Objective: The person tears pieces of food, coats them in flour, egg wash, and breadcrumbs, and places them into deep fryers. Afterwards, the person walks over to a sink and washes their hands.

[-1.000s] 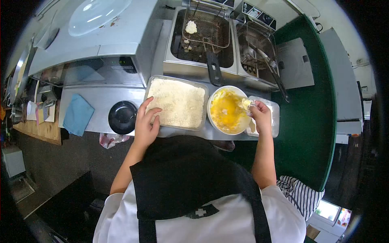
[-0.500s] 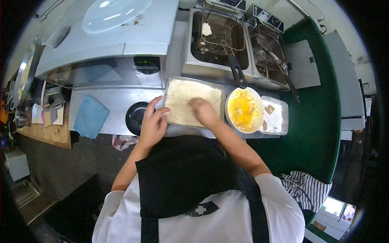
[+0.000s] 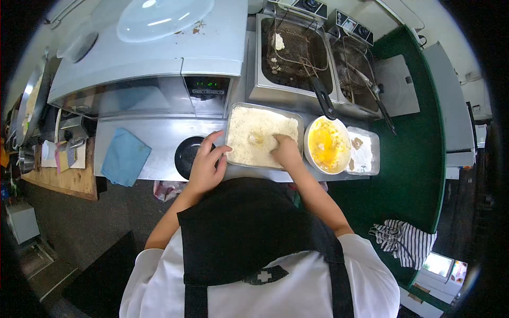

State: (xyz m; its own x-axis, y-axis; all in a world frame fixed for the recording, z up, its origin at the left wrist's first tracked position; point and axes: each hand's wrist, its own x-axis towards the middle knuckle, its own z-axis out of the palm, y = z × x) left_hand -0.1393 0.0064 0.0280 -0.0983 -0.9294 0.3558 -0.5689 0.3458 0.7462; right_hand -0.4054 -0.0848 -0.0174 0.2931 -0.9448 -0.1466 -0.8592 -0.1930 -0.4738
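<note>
A metal tray point(image 3: 303, 132) full of pale, coarse crumbs point(image 3: 254, 117) lies on the counter before me. A damp, yellowish lump point(image 3: 259, 139) shows near the middle of the crumbs, partly covered by them. My left hand point(image 3: 207, 163) is at the tray's left rim, fingers apart and fingertips touching or nearly touching the edge. At the right side of the crumbs, my right hand point(image 3: 287, 152) has its fingers bent down into them; what lies between the fingertips is hidden. Right of the tray is a white bowl point(image 3: 347, 155) of beaten egg point(image 3: 324, 142).
Beyond the bowl sits a tray of white powder point(image 3: 362, 158). A black bowl point(image 3: 183, 159) and blue cloth point(image 3: 125, 157) are at left. Behind are fryers with a black-handled basket point(image 3: 322, 98), tongs point(image 3: 386, 114) and a white appliance point(image 3: 212, 50).
The view has shifted, so the counter appears farther right. My right hand has moved from the tray's middle to its right side, uncovering the yellowish lump. The left hand stays by the rim.
</note>
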